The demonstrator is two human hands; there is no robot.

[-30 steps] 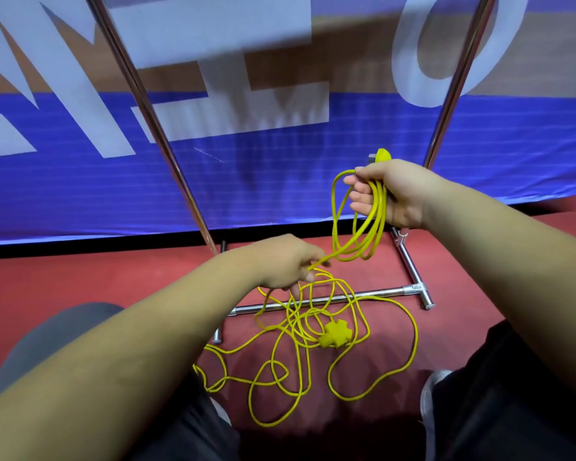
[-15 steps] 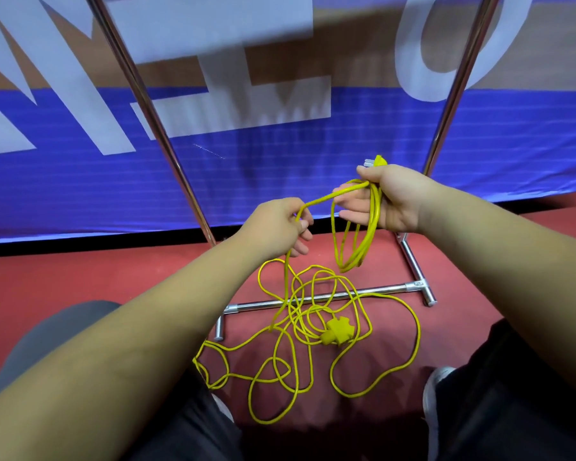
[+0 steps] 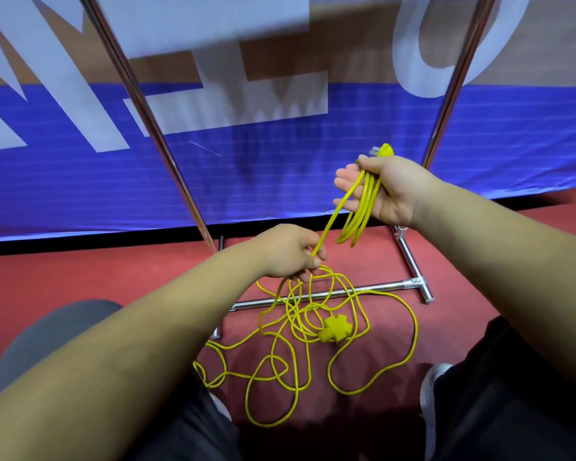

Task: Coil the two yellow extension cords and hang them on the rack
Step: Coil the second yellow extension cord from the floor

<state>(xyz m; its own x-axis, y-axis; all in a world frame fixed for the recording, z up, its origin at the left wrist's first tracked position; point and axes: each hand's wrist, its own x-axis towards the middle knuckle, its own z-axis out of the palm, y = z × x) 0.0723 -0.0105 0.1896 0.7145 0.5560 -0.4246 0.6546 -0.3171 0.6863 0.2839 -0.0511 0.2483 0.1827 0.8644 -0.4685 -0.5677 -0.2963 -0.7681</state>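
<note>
The chrome rack (image 3: 413,281) is standing behind the fingers. The yellow extension cord (image 3: 335,327) is lying tangled on the floor (image 3: 113,271) below them. The right hand (image 3: 389,191) is gripping its coiled loops, and the left hand (image 3: 286,252) is pinching one strand.

Rack uprights (image 3: 153,128): both poles run off the top edge.
Plug (image 3: 384,150): poking up above the right hand (image 3: 389,191), prongs too blurred to count.
Coil (image 3: 363,207): top of the loops tucked under the right thumb.
Yellow cord (image 3: 326,227): disappears inside the left hand (image 3: 286,252).
Tangle (image 3: 313,327): one cord or two, can't tell; near-left loops slip behind the left forearm.
Banner (image 3: 280,178): letters cropped, unreadable.
Shoe (image 3: 433,387): just a sliver beside the right leg.
</note>
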